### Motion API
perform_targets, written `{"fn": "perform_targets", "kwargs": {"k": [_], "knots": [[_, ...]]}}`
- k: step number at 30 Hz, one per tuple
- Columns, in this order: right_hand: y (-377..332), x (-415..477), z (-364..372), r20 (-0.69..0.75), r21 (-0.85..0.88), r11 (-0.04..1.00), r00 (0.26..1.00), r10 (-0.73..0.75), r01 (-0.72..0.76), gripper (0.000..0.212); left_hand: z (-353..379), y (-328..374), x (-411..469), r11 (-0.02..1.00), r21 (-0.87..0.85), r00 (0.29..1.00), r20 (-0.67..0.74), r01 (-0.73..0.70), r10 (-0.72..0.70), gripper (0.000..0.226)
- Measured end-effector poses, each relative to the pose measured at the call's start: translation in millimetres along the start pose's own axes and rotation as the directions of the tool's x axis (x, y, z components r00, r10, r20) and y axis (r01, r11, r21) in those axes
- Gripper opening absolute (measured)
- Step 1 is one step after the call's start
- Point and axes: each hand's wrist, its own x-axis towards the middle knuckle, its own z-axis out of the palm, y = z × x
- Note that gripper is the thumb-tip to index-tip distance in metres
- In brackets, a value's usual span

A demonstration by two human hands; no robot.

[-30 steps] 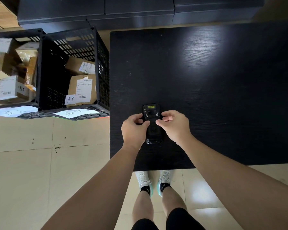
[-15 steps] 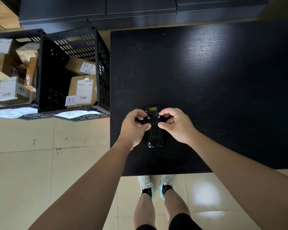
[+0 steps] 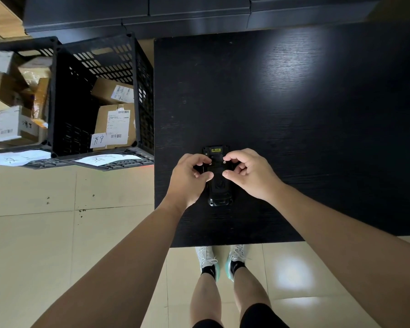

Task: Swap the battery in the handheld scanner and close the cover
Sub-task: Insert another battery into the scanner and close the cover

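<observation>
Scanner [image 3: 219,185] lies back-up on black table [image 3: 294,114], near the front edge, yellow label at far end. Left hand [image 3: 188,177] & right hand [image 3: 251,175] flank it — fingers curled, thumb and index tips pinching at its upper sides. Cover looks on. Black crate [image 3: 100,95] w/ labelled boxes [image 3: 115,125] sits left of table.

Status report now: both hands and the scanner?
Left hand and right hand pinching scanner's sides. Scanner flat on table, back up. Nothing in the way.
</observation>
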Motion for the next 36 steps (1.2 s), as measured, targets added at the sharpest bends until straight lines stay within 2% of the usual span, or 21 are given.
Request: {"fn": "perform_targets", "kwargs": {"k": [5, 14, 29, 36], "knots": [[1.3, -0.4, 1.4, -0.006, -0.013, 1.000, 1.000, -0.024, 0.024, 0.028, -1.1, 2.5, -1.9, 0.999, 0.028, 0.999, -0.007, -0.033, 0.033, 0.027], [0.7, 7.6, -4.8, 0.071, -0.035, 0.999, 0.997, 0.004, -0.002, 0.026, -6.0, 1.2, 6.2, 0.997, 0.053, 0.994, 0.098, -0.062, 0.057, 0.025], [-0.6, 11.3, -7.4, 0.107, -0.039, 0.999, 0.994, 0.012, -0.008, 0.025, -9.7, 1.8, 15.6, 0.983, 0.152, 0.976, 0.205, -0.100, 0.067, 0.026], [-0.5, 11.1, -7.2, 0.117, -0.042, 0.999, 0.993, 0.025, -0.020, 0.023, -3.9, 1.6, 7.9, 0.989, 0.135, 0.993, 0.104, -0.064, 0.051, 0.020]]}}
